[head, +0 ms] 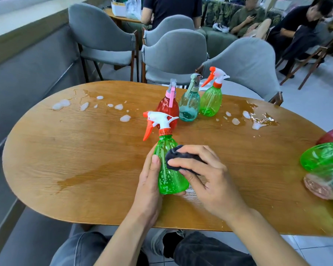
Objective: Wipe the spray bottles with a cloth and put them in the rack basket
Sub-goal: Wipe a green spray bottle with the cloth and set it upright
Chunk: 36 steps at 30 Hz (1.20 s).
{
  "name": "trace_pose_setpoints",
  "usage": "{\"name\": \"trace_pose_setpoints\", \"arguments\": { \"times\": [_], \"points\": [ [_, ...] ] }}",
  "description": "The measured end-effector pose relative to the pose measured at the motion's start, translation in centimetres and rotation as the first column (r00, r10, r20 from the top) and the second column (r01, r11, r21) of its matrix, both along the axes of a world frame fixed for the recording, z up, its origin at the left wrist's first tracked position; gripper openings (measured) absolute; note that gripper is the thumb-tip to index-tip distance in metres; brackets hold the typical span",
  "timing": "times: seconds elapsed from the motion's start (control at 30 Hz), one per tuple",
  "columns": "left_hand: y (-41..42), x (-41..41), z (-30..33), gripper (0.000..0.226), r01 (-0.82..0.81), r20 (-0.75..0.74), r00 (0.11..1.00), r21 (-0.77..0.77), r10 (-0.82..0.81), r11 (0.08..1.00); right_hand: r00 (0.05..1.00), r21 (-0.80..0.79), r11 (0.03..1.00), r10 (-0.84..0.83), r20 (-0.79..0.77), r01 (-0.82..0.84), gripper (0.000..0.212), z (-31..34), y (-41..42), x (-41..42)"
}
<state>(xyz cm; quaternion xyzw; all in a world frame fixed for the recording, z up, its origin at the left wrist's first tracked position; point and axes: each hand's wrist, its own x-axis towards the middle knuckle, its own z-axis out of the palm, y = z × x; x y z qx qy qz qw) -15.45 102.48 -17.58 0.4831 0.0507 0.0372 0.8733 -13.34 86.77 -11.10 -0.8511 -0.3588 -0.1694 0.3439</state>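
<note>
You wipe a green spray bottle [169, 169] at the near edge of the wet wooden table [85, 160].
Your left hand [149, 187] curls around the bottle's base, thumb up its side; your right hand [206, 177] pinches a dark cloth [178, 155] against its shoulder, fingers bent. A red bottle [167, 110], teal bottle [189, 108] and second green bottle [210, 101] stand upright behind.

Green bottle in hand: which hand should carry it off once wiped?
Probably left. The left hand already grips the green bottle around its body; the right hand is busy pressing the dark cloth against it.
</note>
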Motion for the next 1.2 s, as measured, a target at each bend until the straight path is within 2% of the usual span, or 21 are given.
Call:
{"name": "trace_pose_setpoints", "arguments": {
  "times": [0.07, 0.23, 0.3, 0.4, 0.47, 0.53, 0.57, 0.63, 0.7, 0.8, 0.9, 1.03, 1.2],
  "points": [
    [0.1, 0.0, -0.2, 0.068, -0.012, 0.005, 1.000, 0.021, 0.012, 1.000, 0.999, -0.021, 1.000, 0.006, 0.037, -0.005, 0.023, -0.5, -0.3, -0.8],
    [0.0, 0.0, -0.1, 0.060, -0.029, -0.005, 1.000, 0.030, 0.029, 0.999, 0.995, -0.059, 0.998, 0.023, 0.095, -0.018, 0.026, -1.9, -1.4, -2.8],
    [-0.1, 0.1, 0.0, 0.058, -0.032, -0.008, 0.999, 0.017, 0.032, 0.999, 0.996, -0.105, 0.994, 0.039, 0.080, -0.031, 0.035, -2.2, -1.9, -3.5],
    [-0.1, 0.1, 0.3, 0.064, -0.056, -0.011, 0.998, 0.034, 0.056, 0.998, 0.994, -0.189, 0.977, 0.105, 0.025, -0.098, 0.030, -2.1, -2.7, -4.3],
    [-0.1, 0.1, 0.4, 0.073, -0.061, -0.008, 0.998, 0.070, 0.062, 0.996, 0.987, -0.130, 0.982, 0.125, -0.097, -0.138, 0.028, -1.2, -3.1, -4.5],
    [-0.2, 0.1, 0.1, 0.083, -0.060, 0.019, 0.998, 0.107, 0.058, 0.992, 0.977, 0.032, 0.996, 0.087, -0.193, -0.082, 0.027, 0.5, -3.0, -3.8],
    [-0.3, 0.2, -0.1, 0.085, -0.053, 0.042, 0.998, 0.123, 0.048, 0.991, 0.982, 0.091, 0.996, 0.038, -0.184, -0.021, 0.026, 1.5, -2.7, -3.2],
    [-0.5, 0.1, -0.3, 0.071, -0.040, 0.086, 0.996, 0.166, 0.026, 0.985, 0.992, 0.115, 0.989, -0.080, -0.095, 0.091, 0.028, 3.3, -1.5, -1.4],
    [-0.6, 0.1, -0.6, 0.056, -0.038, 0.108, 0.994, 0.166, 0.021, 0.985, 0.988, 0.061, 0.986, -0.155, -0.029, 0.156, 0.029, 4.4, 0.1, 0.7],
    [-0.6, 0.1, -0.7, 0.051, -0.020, 0.097, 0.995, 0.135, 0.007, 0.991, 0.983, -0.139, 0.973, -0.184, 0.010, 0.183, 0.031, 4.2, 2.2, 2.6],
    [-0.4, 0.1, -0.3, 0.047, 0.017, 0.065, 0.998, 0.058, -0.021, 0.998, 0.996, -0.243, 0.966, -0.087, 0.037, 0.093, 0.031, 3.0, 2.6, 2.0],
    [-0.2, 0.0, 0.0, 0.043, 0.012, 0.028, 1.000, -0.013, -0.011, 1.000, 0.997, -0.270, 0.963, 0.036, 0.062, -0.018, 0.030, 1.5, 1.5, -0.6],
    [0.0, -0.2, 0.5, 0.047, 0.015, 0.046, 0.999, 0.012, -0.016, 1.000, 0.985, -0.360, 0.925, 0.158, 0.075, -0.121, 0.025, -0.4, -0.6, -3.4]
  ]
}}
